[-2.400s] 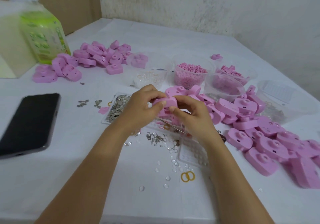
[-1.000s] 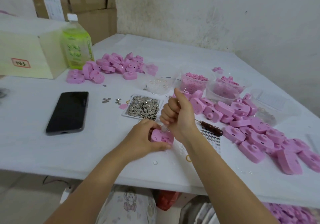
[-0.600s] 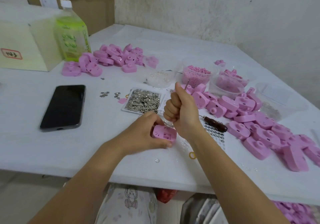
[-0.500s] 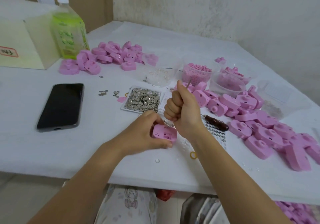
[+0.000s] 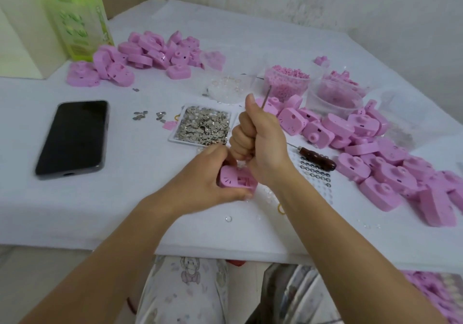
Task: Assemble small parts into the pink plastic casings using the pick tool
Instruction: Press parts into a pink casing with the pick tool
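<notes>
I read the casing [image 5: 236, 179] gripped by the left hand [image 5: 200, 183] as smooth, matt pink plastic, like the loose casings [image 5: 390, 173] heaped nearby. The pick tool [image 5: 266, 96] rising from the right hand [image 5: 263, 143] shows a thin, dull metal shaft. A spare pick [image 5: 317, 161] has a dark, glossy wooden handle. The metal bits [image 5: 204, 126] glint bright and shiny. The phone [image 5: 72, 136] is glossy black, the tubs [image 5: 334, 103] are clear plastic, the counter [image 5: 87, 206] wears a soft, matt white sheet, and the wall [image 5: 325, 3] looks rough.
</notes>
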